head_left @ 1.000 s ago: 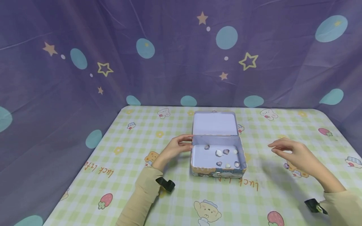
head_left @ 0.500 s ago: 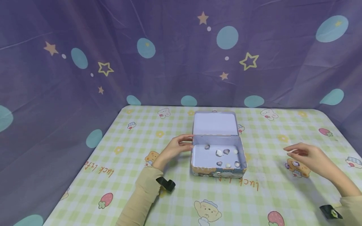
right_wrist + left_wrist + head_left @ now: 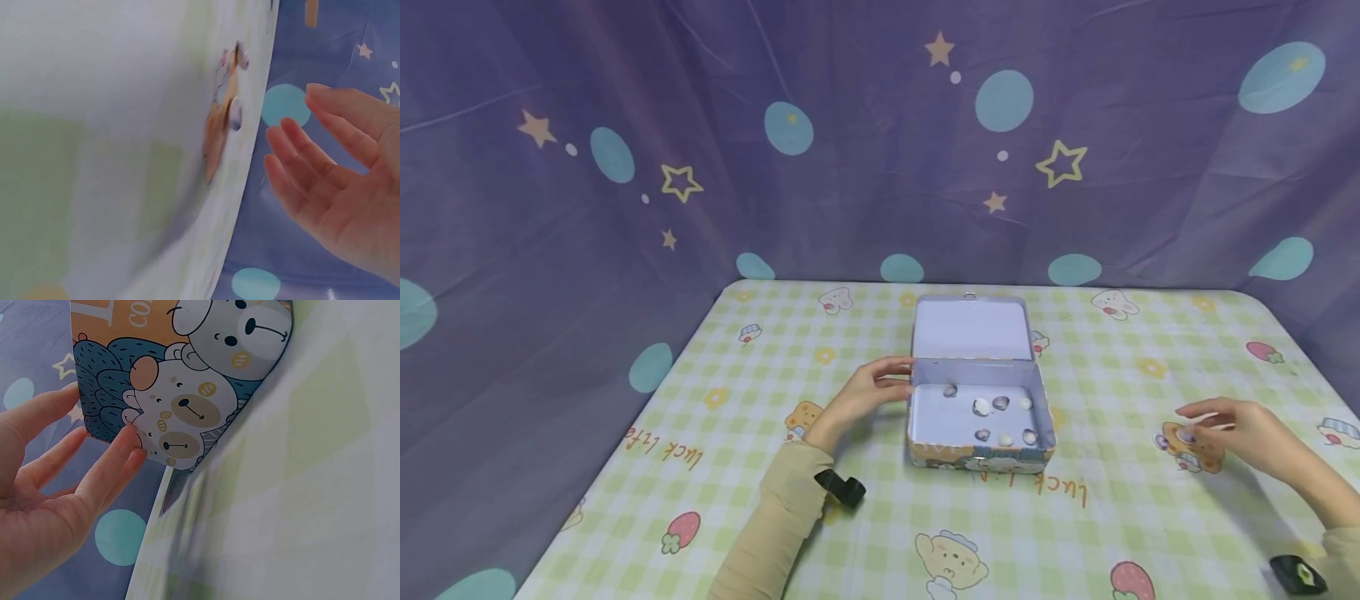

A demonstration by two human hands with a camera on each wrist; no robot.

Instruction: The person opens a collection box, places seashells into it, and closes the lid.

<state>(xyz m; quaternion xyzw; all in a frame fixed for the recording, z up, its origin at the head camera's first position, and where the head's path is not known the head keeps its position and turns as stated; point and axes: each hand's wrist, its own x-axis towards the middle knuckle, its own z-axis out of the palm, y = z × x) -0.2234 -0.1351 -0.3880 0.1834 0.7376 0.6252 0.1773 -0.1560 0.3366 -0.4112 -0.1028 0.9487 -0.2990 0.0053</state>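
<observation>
A tin box (image 3: 977,458) with a bear print (image 3: 181,412) stands on the table, its lid (image 3: 972,329) raised at the back. Several small shells, whitish and purple, lie inside, among them a white shell (image 3: 981,407) and a purplish shell (image 3: 1001,402). My left hand (image 3: 867,392) rests its extended fingertips against the box's left side. On the right, my right hand (image 3: 1251,433) hovers low over the table with loosely bent fingers, nothing between them. Two more shells lie by it: one shell (image 3: 1162,442) left of the fingertips, another shell (image 3: 235,114) almost under them.
A green-checked tablecloth (image 3: 1037,542) with cartoon prints covers the table. Behind and to the left hangs a purple curtain (image 3: 865,200) with stars and blue dots. Black straps with small cameras sit on both wrists.
My right hand has moved right and lower, away from the box and toward the two shells on the cloth. The left hand and the box stay put.
</observation>
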